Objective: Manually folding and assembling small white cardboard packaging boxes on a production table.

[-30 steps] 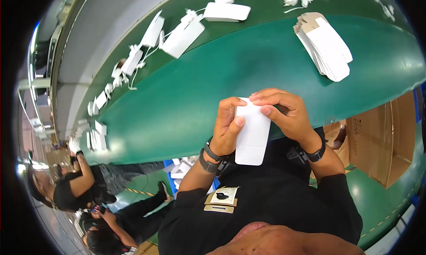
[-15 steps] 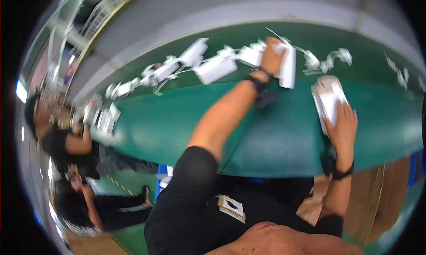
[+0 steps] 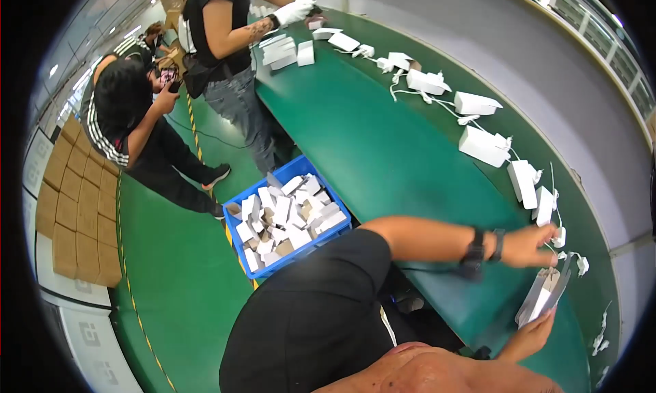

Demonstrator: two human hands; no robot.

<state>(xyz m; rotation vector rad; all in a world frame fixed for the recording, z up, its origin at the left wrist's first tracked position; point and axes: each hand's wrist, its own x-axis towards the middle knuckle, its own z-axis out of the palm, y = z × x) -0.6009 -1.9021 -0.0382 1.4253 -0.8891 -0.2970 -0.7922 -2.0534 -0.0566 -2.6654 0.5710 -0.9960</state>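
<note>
Green-topped work table (image 3: 383,150), bordered by a grey wall (image 3: 492,44), is seen stretching to the far left in the head view, the only one given, and places are told here from the stack of flat white cardboard cartons (image 3: 538,303) lying near its close end. The near end of the stack is touched by the right hand (image 3: 535,334), whose fingers are bent along its edge; whether they are closed around a carton cannot be told. Just beyond the stack's far end, slightly to the left, the blurred left hand (image 3: 526,248) is held with fingers parted around a white plastic charger (image 3: 559,238); whether it is gripped cannot be told. By its place, the charger is nearer to the left hand than to the right, and the stack's long axis is pointed away and slightly rightward, roughly toward it. Another white plug-ended charger (image 3: 581,264) is set apart, just beyond and right of the stack. Beyond the stack, a white rectangular box (image 3: 544,206) is found at the close end of a row of boxes and cabled chargers running off leftward. Well left of the stack, a blue plastic crate (image 3: 236,239) is filled with white and grey cartons.
</note>
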